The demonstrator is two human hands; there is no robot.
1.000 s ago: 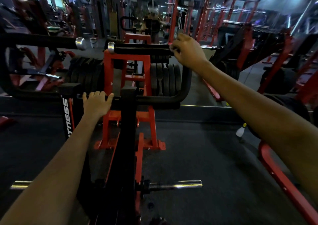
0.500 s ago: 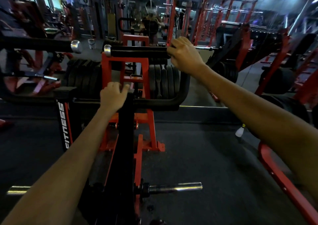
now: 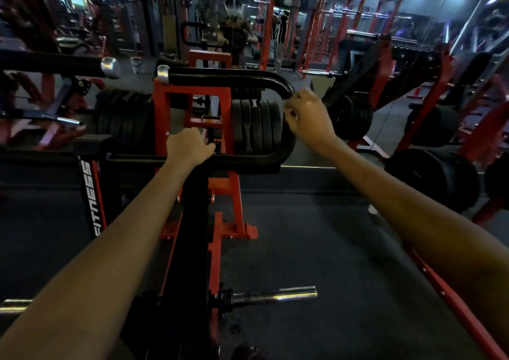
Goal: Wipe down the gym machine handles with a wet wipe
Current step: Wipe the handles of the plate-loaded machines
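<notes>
1. Nearest the camera, two bare forearms reached forward from the 7 o'clock and 4 o'clock corners of the view, over a dark rubber floor (image 3: 316, 249).
2. Between the forearms, low at 6 o'clock, a chrome weight peg (image 3: 272, 295) stuck out to the right from the machine's black and red central beam (image 3: 192, 235).
3. At 9 o'clock, a black pad (image 3: 91, 194) carried the white word "FITNESS" running along its edge.
4. Just left of centre, the left hand (image 3: 188, 146) rested on the lower bar of the black looped handle (image 3: 234, 80), fingers curled over it and gripping it.
5. Right of centre, at about 2 o'clock from the left hand, the right hand (image 3: 308, 117) sat at the handle's right-hand bend, fingers curled in and pinched together. It was blurred, so I could not tell whether it held a wipe or touched the bar.
6. The handle's upper bar ran left from that bend to a silver end cap (image 3: 163, 73).
7. Behind the handle, black weight plates (image 3: 256, 128) stood in a row on a red frame (image 3: 190, 95).
8. Farthest off, at 12 o'clock, red racks and a mirror showed only dimly.
</notes>
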